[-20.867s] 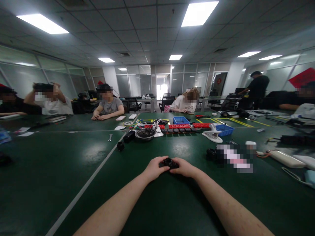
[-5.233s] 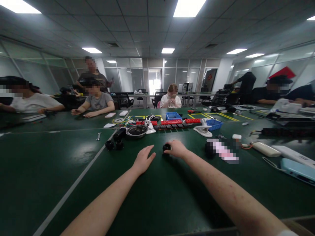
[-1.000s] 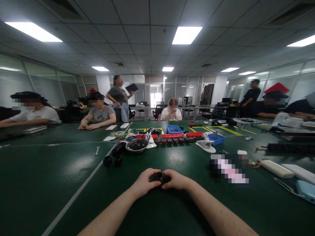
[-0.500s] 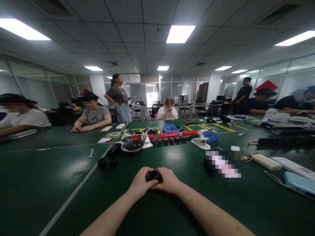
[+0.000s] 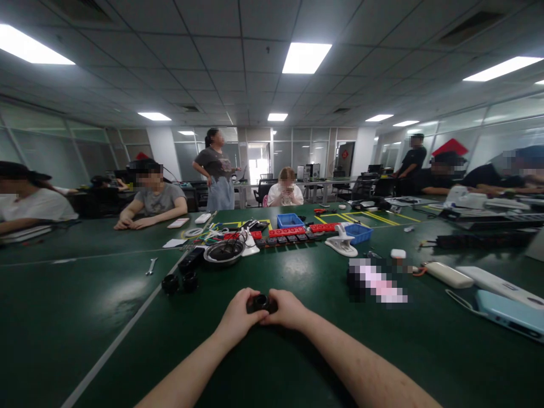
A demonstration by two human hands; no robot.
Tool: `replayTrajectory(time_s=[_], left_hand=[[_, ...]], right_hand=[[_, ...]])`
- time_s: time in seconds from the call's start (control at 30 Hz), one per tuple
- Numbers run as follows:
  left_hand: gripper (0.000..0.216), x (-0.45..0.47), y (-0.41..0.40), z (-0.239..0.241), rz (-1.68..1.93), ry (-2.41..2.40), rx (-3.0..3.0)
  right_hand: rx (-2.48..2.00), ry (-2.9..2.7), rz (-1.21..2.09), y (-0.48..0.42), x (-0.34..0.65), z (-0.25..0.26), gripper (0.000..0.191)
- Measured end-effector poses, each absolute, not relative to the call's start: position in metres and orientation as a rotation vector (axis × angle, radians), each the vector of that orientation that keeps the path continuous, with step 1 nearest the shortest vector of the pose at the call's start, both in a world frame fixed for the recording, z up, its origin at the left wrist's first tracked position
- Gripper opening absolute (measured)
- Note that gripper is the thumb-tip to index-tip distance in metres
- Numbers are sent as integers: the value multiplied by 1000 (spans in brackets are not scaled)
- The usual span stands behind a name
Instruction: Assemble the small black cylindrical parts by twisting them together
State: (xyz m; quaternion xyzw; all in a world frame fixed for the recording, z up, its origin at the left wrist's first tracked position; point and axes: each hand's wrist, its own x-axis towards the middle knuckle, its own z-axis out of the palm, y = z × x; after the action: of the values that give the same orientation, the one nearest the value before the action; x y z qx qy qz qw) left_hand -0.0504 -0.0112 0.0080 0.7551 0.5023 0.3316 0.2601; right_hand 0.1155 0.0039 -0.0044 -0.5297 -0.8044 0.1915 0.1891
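Between my two hands is a small black round part (image 5: pixel 260 302) with a hole in its top, low over or on the green table (image 5: pixel 204 362). My left hand (image 5: pixel 238 313) curls round its left side, thumb in front. My right hand (image 5: pixel 288 309) grips it from the right, its thumb meeting the left one at the front. The part's lower side is hidden by my fingers. Two similar black round parts (image 5: pixel 180 283) stand to the left, beyond my left hand.
Ahead lie a metal bowl (image 5: pixel 224 253), red strips (image 5: pixel 287 232), blue baskets (image 5: pixel 289 220) and a white stand (image 5: pixel 341 242). A wrench (image 5: pixel 151 266) is at left. Power banks (image 5: pixel 510 311) lie at right. Several people sit or stand around the table.
The whole view has shifted slightly, so table things appear a little further left. Both hands keep the same hold on the black part. The standing person at the back has moved slightly right.
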Motion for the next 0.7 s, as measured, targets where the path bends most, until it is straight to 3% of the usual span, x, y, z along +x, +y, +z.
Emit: replayTrajectory(time_s=[0.1,0.2,0.3,0.43,0.5,0.7], left_hand=[[31,-47,-10,3,958,1429,2045],[31,-49,-8,2,945,1374,2073],[35,-54,-6,5,883,1269,2102],[40,-61,-5,10,784,1190,2118],[41,-62,-4,10,770,1176,2126],[36,-55,-5,4,860,1274,2061]], right_hand=[[-1590,-2285,210,-5,106,-1,41],[-1555,-2300,107,-7,105,1,48],[-1362,-2359,306,-1,113,0,54],[-1164,-2371,805,9,127,1,31],[-1149,-2332,937,12,131,2,29],[-1370,-2259,733,8,120,-5,38]])
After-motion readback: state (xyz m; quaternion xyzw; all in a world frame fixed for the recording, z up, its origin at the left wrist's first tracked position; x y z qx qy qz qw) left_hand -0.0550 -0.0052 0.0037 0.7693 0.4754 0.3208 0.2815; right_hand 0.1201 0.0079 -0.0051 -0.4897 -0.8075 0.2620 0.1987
